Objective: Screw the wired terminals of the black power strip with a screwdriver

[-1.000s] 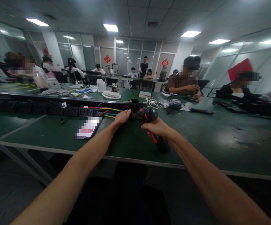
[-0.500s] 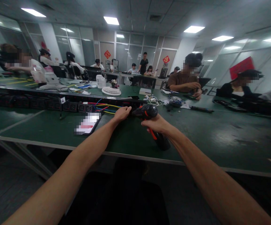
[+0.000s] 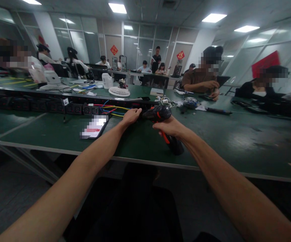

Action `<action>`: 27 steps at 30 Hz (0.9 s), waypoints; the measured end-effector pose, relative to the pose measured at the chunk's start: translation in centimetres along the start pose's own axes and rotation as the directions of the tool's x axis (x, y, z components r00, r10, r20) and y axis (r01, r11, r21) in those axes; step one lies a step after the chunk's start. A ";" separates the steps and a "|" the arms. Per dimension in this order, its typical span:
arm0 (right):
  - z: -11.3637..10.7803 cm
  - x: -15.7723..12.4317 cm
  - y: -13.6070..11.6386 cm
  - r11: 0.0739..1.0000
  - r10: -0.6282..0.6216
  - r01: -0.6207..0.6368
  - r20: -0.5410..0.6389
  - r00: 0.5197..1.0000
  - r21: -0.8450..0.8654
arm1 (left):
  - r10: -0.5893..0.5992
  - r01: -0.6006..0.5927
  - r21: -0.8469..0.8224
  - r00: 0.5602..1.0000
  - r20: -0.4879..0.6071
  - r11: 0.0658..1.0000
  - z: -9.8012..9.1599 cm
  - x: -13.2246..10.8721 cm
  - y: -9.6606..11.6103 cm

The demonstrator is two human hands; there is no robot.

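Note:
My right hand (image 3: pixel 170 127) is wrapped round the handle of a black and orange cordless drill (image 3: pixel 161 113). The drill points left, its front end close to my left fingertips. My left hand (image 3: pixel 132 116) is closed over the dark right-hand end of a long black power strip (image 3: pixel 77 109); the held edge is hidden under my fingers. Square sockets line the strip. Red, yellow and blue wires (image 3: pixel 112 111) lie exposed between the sockets and my left hand. Where the drill's tip meets the strip is too dark to make out.
A phone (image 3: pixel 94 127) lies on the green table (image 3: pixel 223 144) left of my forearm. Behind the strip stand a white fan (image 3: pixel 119 91) and a white jug (image 3: pixel 107 81). Cables (image 3: pixel 166 102) and a black rod-shaped thing (image 3: pixel 219 111) lie further right. A person (image 3: pixel 200 79) sits across the table.
The camera has tipped slightly downward, so the scene sits higher in view. Both hands and the drill hold nearly the same place at the strip.

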State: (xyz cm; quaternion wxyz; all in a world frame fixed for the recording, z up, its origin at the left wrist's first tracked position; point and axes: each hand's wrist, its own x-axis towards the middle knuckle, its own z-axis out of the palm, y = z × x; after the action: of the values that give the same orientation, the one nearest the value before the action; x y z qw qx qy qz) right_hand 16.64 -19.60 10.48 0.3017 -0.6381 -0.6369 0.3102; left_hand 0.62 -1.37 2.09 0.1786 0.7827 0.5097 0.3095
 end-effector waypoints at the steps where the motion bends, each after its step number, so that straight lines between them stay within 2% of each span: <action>1: 0.0 0.0 0.0 1.000 0.005 -0.005 -0.006 1.000 0.002 | -0.002 0.002 -0.003 1.000 0.001 1.000 0.0 0.0 0.0; 11: 0.1 0.3 0.5 1.000 -0.010 0.010 -0.050 0.999 -0.003 | 0.023 -0.023 -0.006 1.000 0.019 1.000 0.1 0.4 -0.1; 16: 0.1 0.3 0.4 1.000 0.021 -0.021 -0.025 0.999 0.001 | 0.001 0.000 -0.015 1.000 0.031 1.000 0.2 0.4 -0.1; 27: -0.1 0.0 0.3 1.000 -0.005 0.005 0.001 1.000 0.002 | -0.035 0.035 0.004 0.999 0.031 0.999 0.3 0.2 0.0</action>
State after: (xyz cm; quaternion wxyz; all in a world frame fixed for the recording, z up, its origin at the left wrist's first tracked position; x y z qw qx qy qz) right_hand 16.91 -19.57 10.36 0.3028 -0.6359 -0.6383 0.3107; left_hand 0.88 -1.11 1.89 0.1907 0.7786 0.5210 0.2931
